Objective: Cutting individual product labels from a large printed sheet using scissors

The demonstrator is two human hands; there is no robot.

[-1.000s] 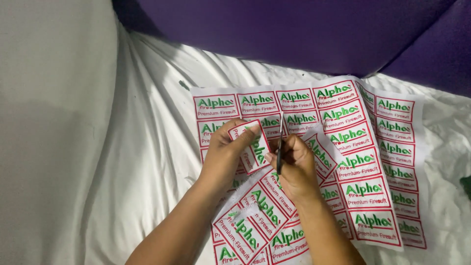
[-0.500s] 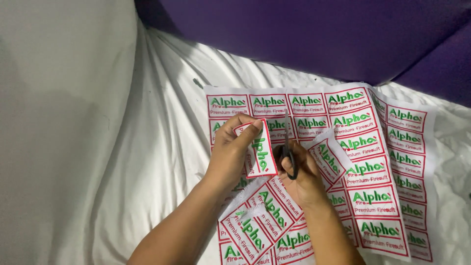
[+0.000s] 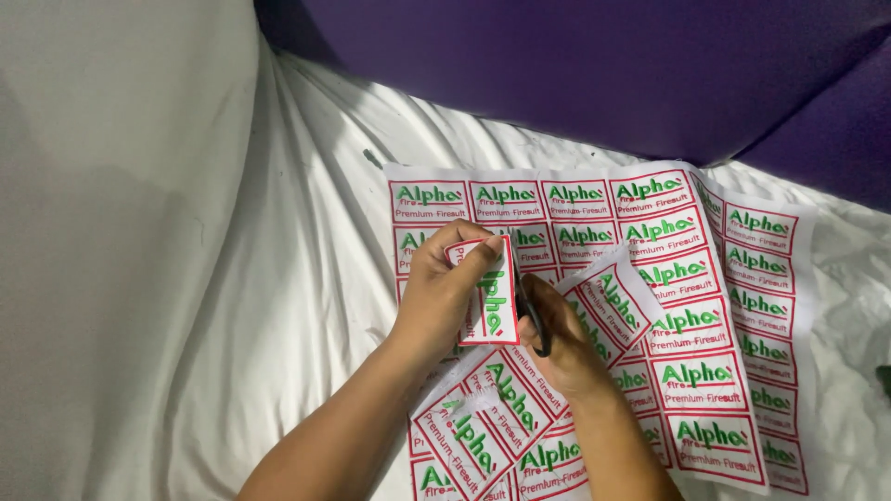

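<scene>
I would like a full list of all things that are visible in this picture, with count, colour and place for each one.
Cut label: one, white with red border and green print, pinched in the left hand, upright.
Scissors: one pair, dark, in the right hand, blades along the cut label's right edge.
Label sheets: several overlapping, white with red-bordered green labels, spread over the cloth from centre to right; exact count unclear.
White cloth: one, wrinkled, covering the surface at left and under the sheets.
Purple surface: one, across the top.
Dark object: one, at the right edge, kind unclear.
Left hand: grips the cut label.
Right hand: holds the scissors.
</scene>
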